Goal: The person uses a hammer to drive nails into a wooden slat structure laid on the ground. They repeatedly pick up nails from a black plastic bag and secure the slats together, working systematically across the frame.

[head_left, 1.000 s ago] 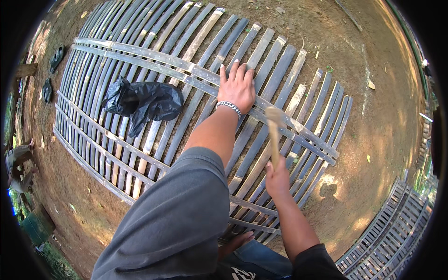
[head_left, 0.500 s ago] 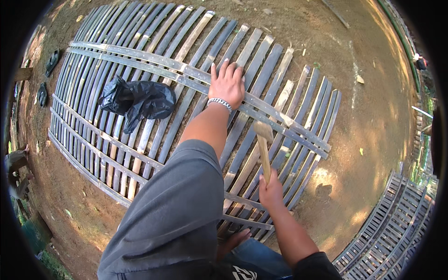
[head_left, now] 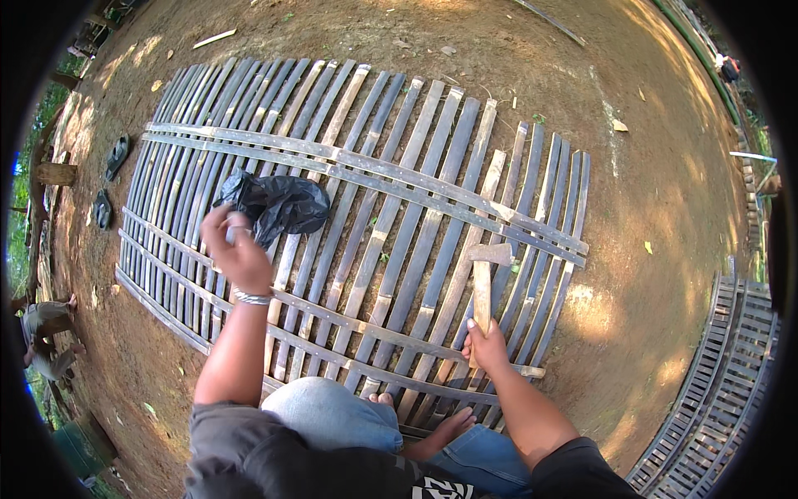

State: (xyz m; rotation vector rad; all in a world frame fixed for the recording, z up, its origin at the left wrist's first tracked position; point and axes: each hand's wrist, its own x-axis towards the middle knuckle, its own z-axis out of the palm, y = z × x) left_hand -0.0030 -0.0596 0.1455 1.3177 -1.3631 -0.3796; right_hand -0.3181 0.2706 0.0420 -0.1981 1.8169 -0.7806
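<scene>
My right hand (head_left: pixel 486 345) is closed round the wooden handle of a small hatchet (head_left: pixel 490 254), whose metal head points away from me above the slats. My left hand (head_left: pixel 239 254), a bracelet at its wrist, is raised beside a crumpled black plastic bag (head_left: pixel 291 204). Its fingers are bent, apart and slightly blurred, and nothing shows in them. Under both hands lies a large panel of dark bamboo slats (head_left: pixel 407 237), joined by paired crosswise strips. The bag rests on the panel's left half.
My bare feet (head_left: pixel 449 426) are at the panel's near edge. Black sandals (head_left: pixel 103 209) lie on the dirt at left. Another slatted panel (head_left: pixel 723 382) stands at lower right. A person's legs (head_left: pixel 50 320) show at far left, and a stick (head_left: pixel 549 22) lies beyond the panel.
My left hand has come off the crosswise strips and moved left and nearer, to the bag. The hatchet stays in my right hand, its head now turned more crosswise. The view has shifted.
</scene>
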